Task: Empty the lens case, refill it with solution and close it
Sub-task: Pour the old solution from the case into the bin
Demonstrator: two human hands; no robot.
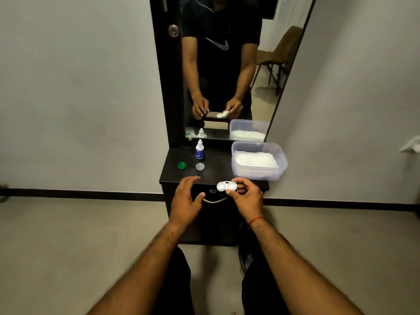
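At frame centre, we pinch the smooth white lens case (226, 186), its 2 round wells uncapped, in our right hand (246, 196). Our left hand (185, 196) hovers with fingers spread, holding nothing, below the green cap (181, 165), clear cap (200, 166) and small plastic solution bottle (199, 150) on the dark table (216, 169).

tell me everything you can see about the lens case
The lens case is a small white plastic piece: two round wells side by side, joined by a narrow bridge with a dark spot in it. Both wells look uncapped and face up; whether they hold liquid cannot be told. It is held roughly level over the front edge of the dark table, pinched at its right end by the right hand. The left hand is near but does not touch it.
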